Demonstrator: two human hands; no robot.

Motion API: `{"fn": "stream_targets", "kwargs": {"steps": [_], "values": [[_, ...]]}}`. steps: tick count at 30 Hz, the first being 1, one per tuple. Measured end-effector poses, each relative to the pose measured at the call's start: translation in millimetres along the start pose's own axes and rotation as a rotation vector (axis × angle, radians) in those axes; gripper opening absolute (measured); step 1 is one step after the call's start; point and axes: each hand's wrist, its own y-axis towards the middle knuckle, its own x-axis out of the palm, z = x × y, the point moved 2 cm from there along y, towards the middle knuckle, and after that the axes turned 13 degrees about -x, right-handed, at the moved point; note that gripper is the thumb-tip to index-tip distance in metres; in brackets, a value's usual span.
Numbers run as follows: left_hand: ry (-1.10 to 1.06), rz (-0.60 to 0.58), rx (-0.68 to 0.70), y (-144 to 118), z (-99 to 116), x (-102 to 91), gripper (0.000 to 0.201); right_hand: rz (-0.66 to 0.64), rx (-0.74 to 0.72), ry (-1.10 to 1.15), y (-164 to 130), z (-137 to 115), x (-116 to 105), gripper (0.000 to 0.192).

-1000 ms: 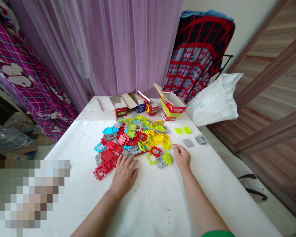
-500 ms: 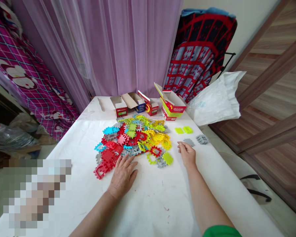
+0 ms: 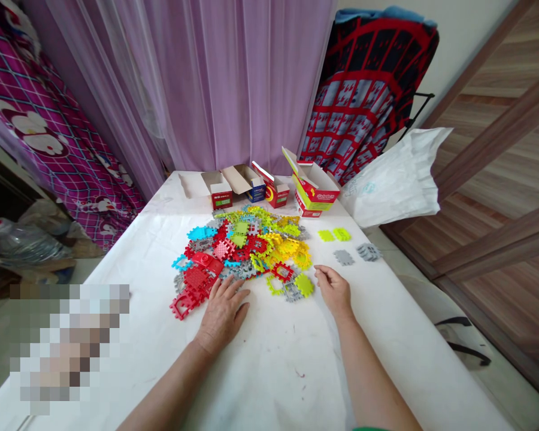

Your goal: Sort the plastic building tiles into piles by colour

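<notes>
- A person's left hand (image 3: 222, 311) lies palm down on the white counter (image 3: 269, 371), fingers (image 3: 233, 290) spread and flat, holding nothing, with the fingertips touching the near edge of a pile of plastic building tiles (image 3: 245, 248).
- The right hand (image 3: 335, 290) rests just right of the pile, fingers loosely curled toward the thumb; whether anything is pinched between them cannot be told.
- The tiles, in red, yellow, lime, blue and grey, are heaped at the middle of the counter, with red pieces (image 3: 193, 287) spilling to the near left.
- Nearest the right hand, a lime tile (image 3: 304, 285) and a grey tile (image 3: 291, 292) lie at the pile's near right edge.
- Set apart to the right of the pile are two lime tiles (image 3: 333, 234) and, nearer, two grey tiles (image 3: 356, 254), each pair side by side.
- Opened cardboard boxes (image 3: 269, 188) stand in a row at the counter's far edge, just behind the pile.
- A white plastic bag (image 3: 393, 182) sits at the far right corner, in front of a red-and-black patterned cloth (image 3: 368, 90).
- Purple curtains (image 3: 206, 78) hang behind the counter.
</notes>
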Motion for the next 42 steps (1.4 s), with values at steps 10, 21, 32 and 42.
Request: {"fn": "stream_targets", "kwargs": {"steps": [10, 21, 32, 42], "values": [[0.012, -0.026, -0.003, 1.3, 1.1, -1.1, 0.027, -0.045, -0.104, -0.124, 1.9, -14.7, -0.4, 0.036], [0.014, -0.008, 0.010, 0.5, -0.2, -0.1, 0.028, -0.037, -0.068, -0.098, 3.0, -7.8, 0.9, 0.038], [0.004, -0.002, 0.010, 0.3, -0.3, -0.1, 0.029, -0.038, -0.072, -0.115, 2.8, -13.8, 0.7, 0.038], [0.014, -0.003, 0.003, 0.4, -0.1, 1.4, 0.032, -0.031, -0.074, -0.115, 2.6, -17.1, 1.0, 0.038]]}}
